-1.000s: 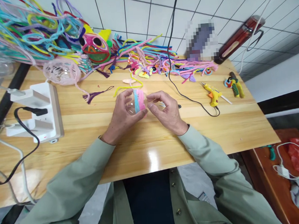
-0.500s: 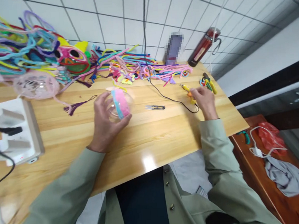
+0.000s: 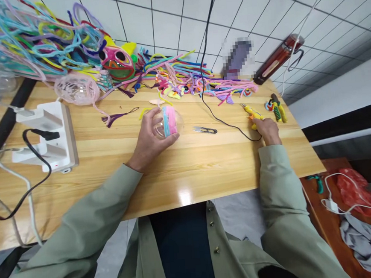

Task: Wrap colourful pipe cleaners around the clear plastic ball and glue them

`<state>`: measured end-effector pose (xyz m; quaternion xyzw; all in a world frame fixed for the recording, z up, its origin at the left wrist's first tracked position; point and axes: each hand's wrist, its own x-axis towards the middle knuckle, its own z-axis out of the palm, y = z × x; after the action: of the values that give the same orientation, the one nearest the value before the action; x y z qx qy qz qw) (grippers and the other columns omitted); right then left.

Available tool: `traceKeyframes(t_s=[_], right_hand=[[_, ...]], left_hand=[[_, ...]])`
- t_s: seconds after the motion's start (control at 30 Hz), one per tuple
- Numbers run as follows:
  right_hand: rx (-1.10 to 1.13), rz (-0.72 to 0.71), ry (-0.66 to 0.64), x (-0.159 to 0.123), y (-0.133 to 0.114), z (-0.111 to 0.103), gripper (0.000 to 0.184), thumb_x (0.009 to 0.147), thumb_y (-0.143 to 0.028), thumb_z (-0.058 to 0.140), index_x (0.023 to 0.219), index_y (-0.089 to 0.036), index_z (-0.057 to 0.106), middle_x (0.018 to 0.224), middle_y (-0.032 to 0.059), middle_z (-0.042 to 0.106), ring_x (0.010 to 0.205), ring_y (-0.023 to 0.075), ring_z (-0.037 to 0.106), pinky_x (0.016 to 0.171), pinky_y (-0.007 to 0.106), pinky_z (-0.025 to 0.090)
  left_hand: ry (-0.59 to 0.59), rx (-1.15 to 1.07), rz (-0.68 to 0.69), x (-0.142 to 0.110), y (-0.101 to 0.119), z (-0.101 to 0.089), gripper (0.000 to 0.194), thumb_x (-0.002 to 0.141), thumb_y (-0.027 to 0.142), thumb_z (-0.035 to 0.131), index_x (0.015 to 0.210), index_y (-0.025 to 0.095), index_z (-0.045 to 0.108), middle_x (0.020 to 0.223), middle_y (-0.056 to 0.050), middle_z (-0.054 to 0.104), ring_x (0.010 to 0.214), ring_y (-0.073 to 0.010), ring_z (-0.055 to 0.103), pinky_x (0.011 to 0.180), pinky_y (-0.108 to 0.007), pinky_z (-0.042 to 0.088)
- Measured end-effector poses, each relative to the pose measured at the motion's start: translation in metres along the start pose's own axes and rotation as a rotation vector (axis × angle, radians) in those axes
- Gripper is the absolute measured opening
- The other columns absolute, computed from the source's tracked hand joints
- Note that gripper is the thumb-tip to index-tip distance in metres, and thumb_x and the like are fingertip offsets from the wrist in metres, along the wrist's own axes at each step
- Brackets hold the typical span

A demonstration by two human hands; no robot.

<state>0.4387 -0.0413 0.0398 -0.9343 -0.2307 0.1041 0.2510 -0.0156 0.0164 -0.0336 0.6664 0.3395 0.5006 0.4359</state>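
Note:
My left hand (image 3: 148, 139) is closed round a clear plastic ball (image 3: 169, 122) banded with blue and pink pipe cleaners, resting on the wooden table (image 3: 188, 168). My right hand (image 3: 266, 130) is at the right side of the table, its fingers wrapped on the yellow glue gun (image 3: 251, 113), whose black cord (image 3: 217, 118) runs back across the table. Small thread snips (image 3: 205, 130) lie between the two hands.
A heap of coloured pipe cleaners (image 3: 180, 77) spreads along the back edge, with a pink mesh ball (image 3: 77, 88) and a pink mask-like figure (image 3: 117, 63). A white power strip (image 3: 47, 137) with plugs sits left. Green-handled pliers (image 3: 278, 108) lie far right, a dark red bottle (image 3: 277, 59) behind.
My right hand left the banded ball, crossed to the right side of the table and closed on the glue gun. My left hand kept hold of the ball.

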Motion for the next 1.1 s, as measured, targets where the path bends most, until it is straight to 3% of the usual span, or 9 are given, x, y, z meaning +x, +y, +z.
traceKeyframes(t_s=[0.13,0.23,0.4,0.5,0.57,0.73,0.87,0.97,1.1], right_hand=[[0.327,-0.094,-0.025,-0.016,-0.014,-0.015,0.015,0.095,-0.024,0.062,0.081,-0.027,0.055,0.077,0.0014,0.061,0.082,0.0222,0.071,0.077,0.034,0.057],[0.609,-0.217,-0.061,-0.033,-0.030,-0.026,0.006,0.092,-0.025,0.056,0.091,-0.027,0.050,0.084,-0.0035,0.057,0.073,0.0128,0.064,0.075,0.027,0.058],[1.055,-0.571,-0.576,-0.070,-0.066,-0.026,0.053,0.064,-0.053,0.102,0.098,-0.021,0.077,0.073,-0.0054,0.056,0.058,0.0100,0.053,0.056,0.025,0.049],[0.951,-0.693,-0.762,-0.099,-0.092,-0.017,0.043,0.071,-0.055,0.105,0.092,-0.026,0.080,0.075,-0.0026,0.066,0.061,0.0134,0.059,0.056,0.027,0.051],[0.835,-0.754,-0.866,-0.115,-0.110,-0.013,0.038,0.077,-0.050,0.104,0.098,-0.028,0.081,0.090,0.0012,0.076,0.071,0.0173,0.068,0.066,0.033,0.059],[0.644,-0.868,-0.980,-0.125,-0.140,-0.003,0.050,0.076,-0.064,0.101,0.096,-0.026,0.076,0.098,0.0074,0.081,0.073,0.0224,0.071,0.069,0.040,0.061],[0.549,-0.928,-1.121,-0.117,-0.142,0.005,0.057,0.078,-0.077,0.097,0.088,-0.024,0.076,0.087,0.0052,0.080,0.066,0.0178,0.062,0.062,0.034,0.057],[0.480,-0.970,-1.239,-0.113,-0.138,0.009,0.054,0.086,-0.074,0.094,0.089,-0.022,0.079,0.088,0.0048,0.080,0.065,0.0142,0.058,0.062,0.030,0.052],[0.479,-0.972,-1.276,-0.112,-0.136,0.013,0.051,0.092,-0.070,0.092,0.093,-0.020,0.080,0.089,0.0034,0.077,0.067,0.0124,0.056,0.063,0.029,0.049]], left_hand=[[0.023,-0.020,-0.012,0.001,0.004,0.001,0.106,0.080,0.081,0.096,0.159,0.028,0.048,0.175,-0.020,0.050,0.156,-0.0415,0.066,0.114,-0.051,0.072],[0.030,-0.042,-0.036,0.003,0.004,0.000,0.107,0.078,0.082,0.097,0.157,0.027,0.050,0.174,-0.021,0.052,0.153,-0.0423,0.067,0.114,-0.054,0.071],[0.040,-0.016,-0.089,0.006,0.001,-0.005,0.110,0.077,0.083,0.096,0.160,0.027,0.051,0.173,-0.021,0.053,0.154,-0.0444,0.065,0.119,-0.059,0.068],[0.047,0.010,-0.080,0.008,-0.001,-0.009,0.110,0.077,0.084,0.096,0.160,0.028,0.051,0.172,-0.020,0.054,0.154,-0.0444,0.066,0.120,-0.058,0.068],[0.057,0.047,-0.045,0.009,-0.003,-0.012,0.108,0.077,0.084,0.096,0.160,0.030,0.051,0.171,-0.019,0.055,0.156,-0.0439,0.065,0.121,-0.056,0.067],[0.082,0.121,0.018,0.010,-0.003,-0.016,0.107,0.078,0.083,0.096,0.159,0.029,0.052,0.170,-0.018,0.057,0.162,-0.0458,0.058,0.123,-0.058,0.066],[0.074,0.074,-0.002,0.012,-0.003,-0.016,0.107,0.079,0.085,0.094,0.159,0.030,0.052,0.171,-0.018,0.056,0.161,-0.0465,0.060,0.126,-0.062,0.064],[0.049,0.027,-0.010,0.012,-0.003,-0.016,0.104,0.081,0.086,0.092,0.160,0.032,0.051,0.172,-0.017,0.055,0.159,-0.0460,0.063,0.128,-0.064,0.062],[0.036,0.021,-0.016,0.012,-0.003,-0.016,0.102,0.081,0.085,0.093,0.158,0.032,0.053,0.170,-0.016,0.057,0.160,-0.0447,0.063,0.131,-0.063,0.059]])
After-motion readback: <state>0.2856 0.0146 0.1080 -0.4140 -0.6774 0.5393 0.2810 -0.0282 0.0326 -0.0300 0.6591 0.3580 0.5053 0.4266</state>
